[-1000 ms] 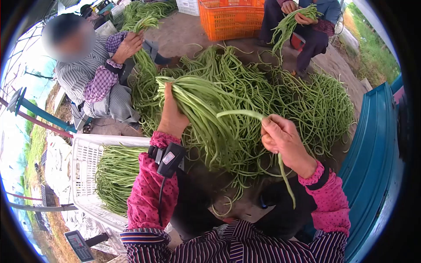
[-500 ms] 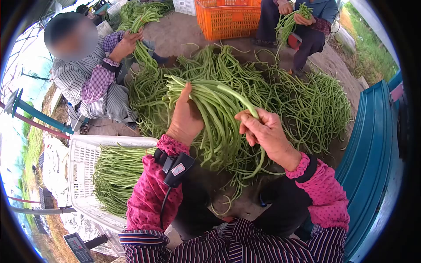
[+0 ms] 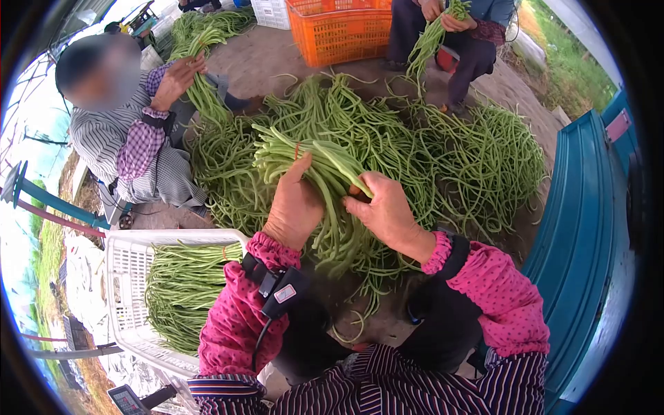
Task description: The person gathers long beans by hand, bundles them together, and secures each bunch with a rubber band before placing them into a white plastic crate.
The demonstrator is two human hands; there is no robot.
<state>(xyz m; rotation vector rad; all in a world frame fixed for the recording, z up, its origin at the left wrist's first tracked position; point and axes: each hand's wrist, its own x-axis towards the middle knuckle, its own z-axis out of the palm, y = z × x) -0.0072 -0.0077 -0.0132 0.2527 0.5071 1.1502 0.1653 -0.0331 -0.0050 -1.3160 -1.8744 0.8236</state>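
A bundle of long green beans [image 3: 332, 162] hangs bent over in front of me, with a thin red band near its upper left end. My left hand [image 3: 294, 207] is wrapped round that end, its thumb just below the band. On the bundle's right side my right hand [image 3: 391, 211] closes its fingers on the beans. Behind and below the bundle, a large heap of loose green beans [image 3: 477, 159] covers the ground. At the lower left a white crate [image 3: 128, 277] holds more long beans [image 3: 183, 283] laid lengthwise.
One person [image 3: 131, 138] sits at the left with a bean bunch; another [image 3: 477, 55] at the upper right holds beans too. An orange crate [image 3: 339, 34] stands at the back, beside a white one [image 3: 272, 12]. Blue-green metal [image 3: 574, 228] rises on the right.
My right hand has moved left and slightly down, from a single bean held out at the side onto the bundle. The red band now shows. The whole view has shifted slightly.
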